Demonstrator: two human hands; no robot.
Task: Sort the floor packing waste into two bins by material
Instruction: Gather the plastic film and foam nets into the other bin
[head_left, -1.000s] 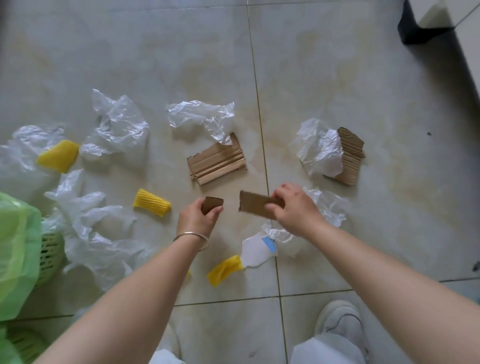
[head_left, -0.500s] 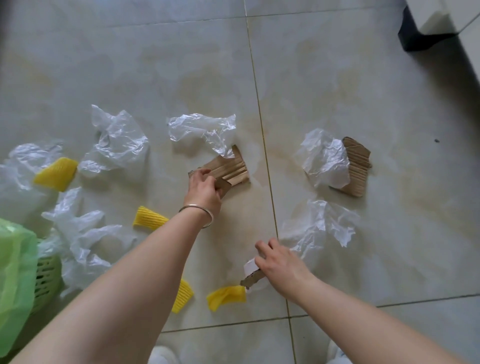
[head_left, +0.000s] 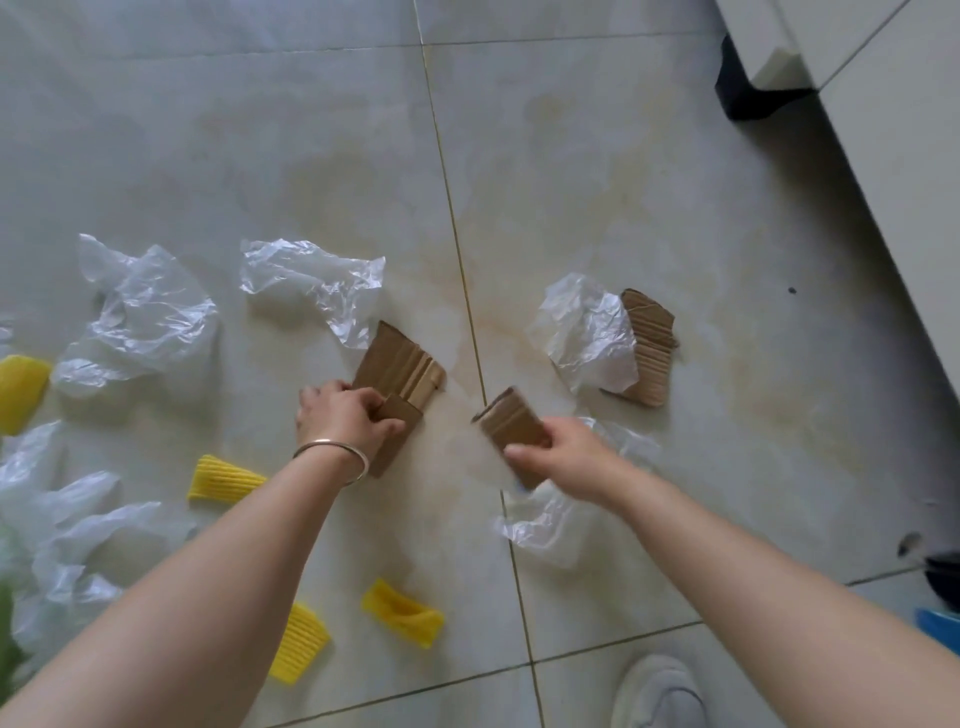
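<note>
Gripping cardboard in both: left hand (head_left: 345, 418) holds a small piece and the ribbed cardboard stack (head_left: 402, 366); right hand (head_left: 563, 454) pinches a strip (head_left: 511, 423). Remaining cardboard stack (head_left: 649, 353) lies forward-right, nearer the right hand.

A single wide-angle camera worn on the person's head looked steeply down at the pale glazed tile floor (head_left: 571, 156). It sat close, with both bare forearms reaching up from the frame's lower edge.
</note>
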